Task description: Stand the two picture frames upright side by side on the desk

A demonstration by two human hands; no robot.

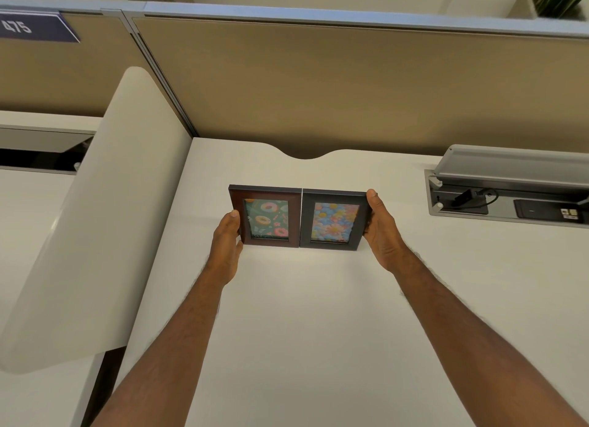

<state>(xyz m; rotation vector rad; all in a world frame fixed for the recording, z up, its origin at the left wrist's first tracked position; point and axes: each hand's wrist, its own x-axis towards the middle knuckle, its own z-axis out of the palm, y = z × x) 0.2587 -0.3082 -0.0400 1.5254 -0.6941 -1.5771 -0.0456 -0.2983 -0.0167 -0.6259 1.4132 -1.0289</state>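
Two small picture frames stand upright on the white desk [318, 315], edge to edge. The left one is a brown frame [266, 217] with a doughnut print on green. The right one is a black frame [333, 222] with a pastel flower print. My left hand [227, 240] presses against the brown frame's left edge, thumb on its front. My right hand [381, 224] holds the black frame's right edge, thumb near its top corner. The fingers behind the frames are hidden.
A tan partition [350, 85] runs behind the desk, with a curved cable cut-out [306, 154] at the desk's back edge. An open cable tray [510, 197] with plugs sits at the right. A white rounded divider [95, 219] stands at the left.
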